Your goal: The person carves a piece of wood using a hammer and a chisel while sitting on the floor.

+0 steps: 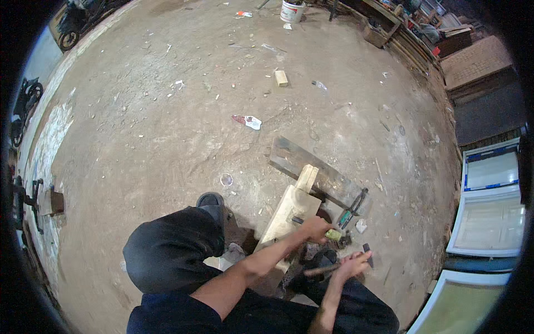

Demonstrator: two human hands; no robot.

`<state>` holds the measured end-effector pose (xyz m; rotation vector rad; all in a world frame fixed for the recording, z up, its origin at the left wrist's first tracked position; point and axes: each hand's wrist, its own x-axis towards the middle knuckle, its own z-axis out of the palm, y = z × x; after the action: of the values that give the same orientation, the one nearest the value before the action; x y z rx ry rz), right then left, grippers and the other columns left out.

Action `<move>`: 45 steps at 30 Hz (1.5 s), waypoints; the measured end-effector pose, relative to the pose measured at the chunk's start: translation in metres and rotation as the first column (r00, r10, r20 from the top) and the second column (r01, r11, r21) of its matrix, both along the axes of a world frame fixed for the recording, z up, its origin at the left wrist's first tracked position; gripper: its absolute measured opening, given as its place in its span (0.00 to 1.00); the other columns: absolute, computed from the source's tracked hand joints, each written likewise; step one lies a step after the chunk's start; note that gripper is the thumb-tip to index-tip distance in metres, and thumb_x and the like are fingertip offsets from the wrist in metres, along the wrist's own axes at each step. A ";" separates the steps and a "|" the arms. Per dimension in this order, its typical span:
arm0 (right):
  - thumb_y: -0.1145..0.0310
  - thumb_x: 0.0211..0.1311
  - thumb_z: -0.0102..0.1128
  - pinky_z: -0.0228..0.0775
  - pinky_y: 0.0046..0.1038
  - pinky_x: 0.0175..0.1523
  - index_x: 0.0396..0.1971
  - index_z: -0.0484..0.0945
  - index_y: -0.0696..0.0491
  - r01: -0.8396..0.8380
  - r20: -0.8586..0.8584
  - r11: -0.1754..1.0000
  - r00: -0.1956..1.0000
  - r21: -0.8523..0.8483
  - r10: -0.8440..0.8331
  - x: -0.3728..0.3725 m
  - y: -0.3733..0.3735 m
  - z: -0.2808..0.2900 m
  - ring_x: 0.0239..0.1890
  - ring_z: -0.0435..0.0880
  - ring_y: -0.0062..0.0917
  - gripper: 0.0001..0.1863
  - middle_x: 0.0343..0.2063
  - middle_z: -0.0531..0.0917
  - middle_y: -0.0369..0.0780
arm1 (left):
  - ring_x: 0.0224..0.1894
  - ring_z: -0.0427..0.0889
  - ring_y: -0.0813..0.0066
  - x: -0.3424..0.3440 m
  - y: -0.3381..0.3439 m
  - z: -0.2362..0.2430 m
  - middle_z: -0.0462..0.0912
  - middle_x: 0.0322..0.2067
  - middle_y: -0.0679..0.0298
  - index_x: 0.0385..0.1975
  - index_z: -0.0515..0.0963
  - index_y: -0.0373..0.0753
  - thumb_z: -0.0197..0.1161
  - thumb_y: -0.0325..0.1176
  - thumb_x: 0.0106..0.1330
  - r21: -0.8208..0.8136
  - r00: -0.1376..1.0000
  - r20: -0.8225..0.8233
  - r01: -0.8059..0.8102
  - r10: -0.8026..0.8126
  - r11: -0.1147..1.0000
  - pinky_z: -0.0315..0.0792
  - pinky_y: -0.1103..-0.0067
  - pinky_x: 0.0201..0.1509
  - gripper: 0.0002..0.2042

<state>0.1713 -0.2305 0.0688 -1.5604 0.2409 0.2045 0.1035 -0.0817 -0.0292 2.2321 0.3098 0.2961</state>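
Observation:
A pale timber piece [289,214] lies slantwise in front of me, beside my legs. Across it reaches my left hand [316,229], closed around a chisel. The chisel's dark blade [297,220] sticks out on the left over the timber, and its yellow-green handle [334,235] shows on the right. Whether the blade's tip touches the wood I cannot tell. Lower right, above my right leg, my right hand [351,267] grips a hammer whose dark head [367,253] points up and whose wooden handle [320,271] runs to the left.
Beyond the timber, a narrower wood piece [307,178] meets a long dark plank [289,157]. A green-and-black tool [352,209] lies at the plank's right end. Farther off are a small wood block [281,78] and a white bucket [291,11]. White-framed panels [484,220] line the right side.

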 end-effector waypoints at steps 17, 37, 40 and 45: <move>0.51 0.70 0.47 0.47 0.20 0.14 0.17 0.59 0.49 -0.128 0.149 0.987 0.979 -0.093 0.141 -0.006 0.008 0.035 0.10 0.57 0.14 0.24 0.13 0.60 0.29 | 0.29 0.82 0.52 -0.003 0.002 0.006 0.82 0.24 0.55 0.35 0.80 0.47 0.66 0.46 0.43 0.027 0.999 -0.021 -0.039 0.040 0.999 0.75 0.60 0.33 0.18; 0.48 0.68 0.48 0.46 0.19 0.12 0.29 0.60 0.47 -0.363 -0.312 0.921 0.899 -0.141 0.306 -0.024 0.006 0.008 0.09 0.57 0.14 0.19 0.13 0.62 0.30 | 0.32 0.82 0.53 0.001 -0.001 0.001 0.83 0.27 0.54 0.46 0.78 0.50 0.67 0.47 0.45 0.060 0.980 -0.185 0.091 -0.079 0.994 0.76 0.61 0.35 0.24; 0.50 0.69 0.48 0.49 0.20 0.12 0.27 0.62 0.48 -0.331 -0.161 0.931 0.938 -0.158 0.306 -0.010 -0.001 0.023 0.09 0.59 0.15 0.19 0.12 0.63 0.31 | 0.30 0.82 0.54 -0.001 0.000 0.002 0.83 0.25 0.57 0.39 0.79 0.48 0.68 0.45 0.42 0.055 0.992 -0.122 0.022 -0.015 0.998 0.75 0.61 0.33 0.21; 0.49 0.68 0.50 0.50 0.20 0.12 0.20 0.61 0.48 -0.477 -0.251 0.814 0.876 -0.332 0.411 -0.004 -0.005 -0.010 0.10 0.60 0.15 0.22 0.11 0.62 0.30 | 0.29 0.82 0.55 0.004 -0.004 -0.001 0.82 0.24 0.58 0.30 0.78 0.46 0.69 0.45 0.42 0.079 0.999 -0.020 -0.038 0.039 0.996 0.75 0.62 0.31 0.16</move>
<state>0.1672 -0.2354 0.0590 -1.9844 0.0373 0.6991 0.1075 -0.0860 -0.0298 2.3098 0.3585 0.3101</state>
